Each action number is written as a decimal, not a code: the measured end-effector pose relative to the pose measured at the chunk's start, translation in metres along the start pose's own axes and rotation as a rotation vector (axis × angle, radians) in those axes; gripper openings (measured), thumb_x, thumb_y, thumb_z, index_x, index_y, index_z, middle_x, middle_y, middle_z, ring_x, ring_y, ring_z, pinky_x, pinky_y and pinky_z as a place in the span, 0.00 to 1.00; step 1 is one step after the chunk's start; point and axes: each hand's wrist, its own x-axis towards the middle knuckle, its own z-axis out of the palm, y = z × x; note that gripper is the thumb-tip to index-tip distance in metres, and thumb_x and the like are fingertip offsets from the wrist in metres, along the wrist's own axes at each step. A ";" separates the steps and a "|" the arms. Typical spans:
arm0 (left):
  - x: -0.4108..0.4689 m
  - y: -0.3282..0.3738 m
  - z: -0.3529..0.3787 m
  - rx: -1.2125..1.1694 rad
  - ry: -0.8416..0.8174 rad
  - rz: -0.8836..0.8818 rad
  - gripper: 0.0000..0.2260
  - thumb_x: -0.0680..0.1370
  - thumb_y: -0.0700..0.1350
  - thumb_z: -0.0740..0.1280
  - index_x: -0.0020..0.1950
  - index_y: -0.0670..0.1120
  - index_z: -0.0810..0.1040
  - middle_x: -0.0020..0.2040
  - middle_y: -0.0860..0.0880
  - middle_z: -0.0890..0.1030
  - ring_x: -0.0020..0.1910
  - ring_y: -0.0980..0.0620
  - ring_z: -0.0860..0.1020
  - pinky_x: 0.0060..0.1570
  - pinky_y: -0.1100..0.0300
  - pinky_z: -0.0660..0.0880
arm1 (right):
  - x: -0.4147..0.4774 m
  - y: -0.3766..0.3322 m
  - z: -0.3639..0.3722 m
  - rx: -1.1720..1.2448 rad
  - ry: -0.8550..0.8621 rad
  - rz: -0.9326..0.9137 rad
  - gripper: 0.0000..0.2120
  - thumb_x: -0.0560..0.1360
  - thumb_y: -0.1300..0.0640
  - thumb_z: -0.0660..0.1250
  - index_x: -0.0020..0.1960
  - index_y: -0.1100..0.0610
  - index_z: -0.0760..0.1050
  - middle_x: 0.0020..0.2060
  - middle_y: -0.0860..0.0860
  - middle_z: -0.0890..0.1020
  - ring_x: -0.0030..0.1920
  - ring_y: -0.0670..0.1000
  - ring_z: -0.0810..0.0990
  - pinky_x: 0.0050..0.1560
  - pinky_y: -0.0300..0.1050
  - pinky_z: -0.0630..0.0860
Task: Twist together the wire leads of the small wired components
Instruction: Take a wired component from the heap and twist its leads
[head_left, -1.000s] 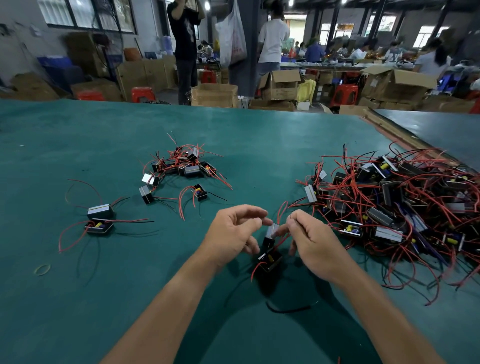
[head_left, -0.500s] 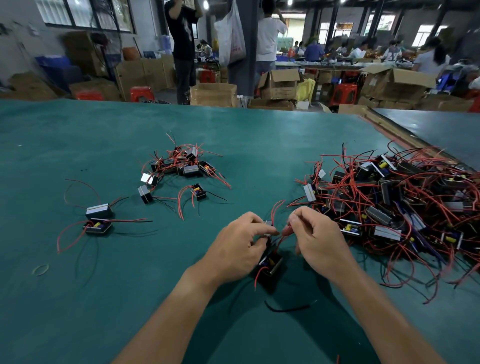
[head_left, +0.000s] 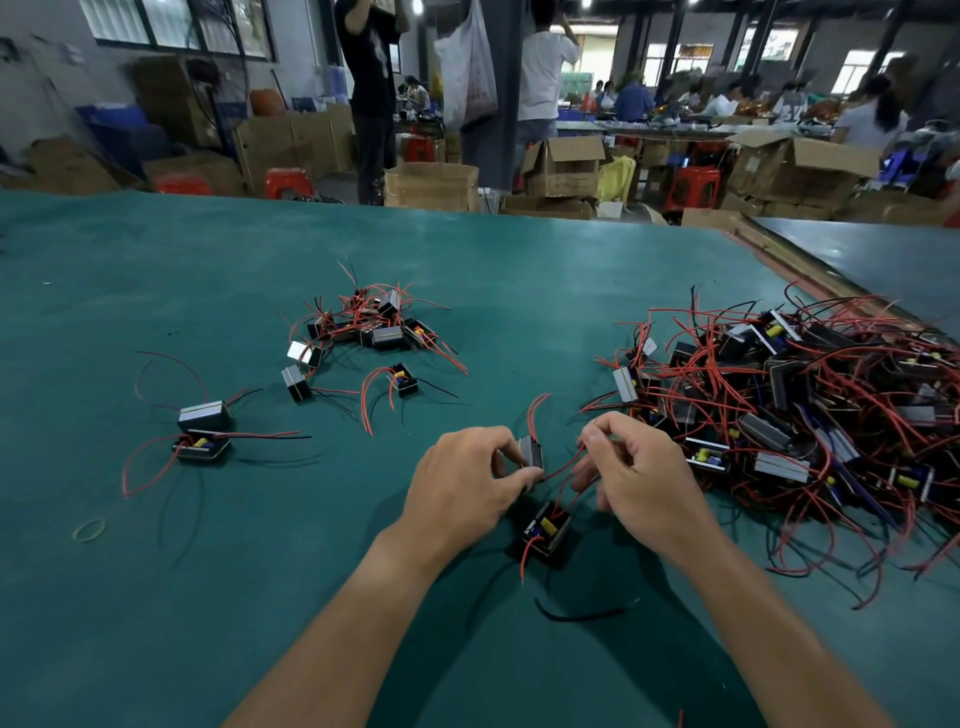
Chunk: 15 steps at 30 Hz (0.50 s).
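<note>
at the near centre of the green surface (head_left: 218, 613), left hand (head_left: 467, 486) fingers grip a silver-faced component (head_left: 532, 451); right hand (head_left: 641, 480) fingers pinch a red lead (head_left: 563, 468). second component (head_left: 545, 532) lies between the wrists. component pile (head_left: 810, 410) reaches the right edge. open cardboard boxes (head_left: 563, 166) beyond the far edge, contents hidden.

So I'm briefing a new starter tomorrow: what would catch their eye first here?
The big tangle of red-wired components heaped at the right of the green table. Then the two hands at centre front: the left hand grips a small component, the right hand pinches a red lead.
</note>
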 end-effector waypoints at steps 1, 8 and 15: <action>0.000 0.000 0.000 -0.006 -0.001 0.001 0.10 0.71 0.56 0.74 0.43 0.51 0.80 0.36 0.55 0.79 0.36 0.54 0.74 0.37 0.58 0.70 | 0.000 -0.001 0.000 0.008 -0.005 0.005 0.13 0.82 0.55 0.59 0.39 0.53 0.73 0.30 0.48 0.84 0.23 0.52 0.73 0.28 0.56 0.74; 0.000 0.000 0.003 -0.046 -0.048 0.103 0.10 0.74 0.46 0.73 0.54 0.56 0.82 0.49 0.55 0.75 0.43 0.55 0.72 0.48 0.56 0.73 | 0.000 0.000 0.000 -0.019 0.010 0.052 0.14 0.82 0.54 0.57 0.39 0.52 0.73 0.30 0.48 0.83 0.24 0.53 0.72 0.28 0.54 0.73; 0.003 -0.006 0.000 -0.047 -0.195 0.103 0.10 0.76 0.38 0.67 0.53 0.49 0.85 0.61 0.53 0.76 0.53 0.49 0.76 0.55 0.52 0.74 | 0.003 0.007 -0.004 -0.153 0.053 0.143 0.14 0.79 0.55 0.61 0.35 0.52 0.76 0.29 0.45 0.83 0.23 0.47 0.73 0.29 0.45 0.73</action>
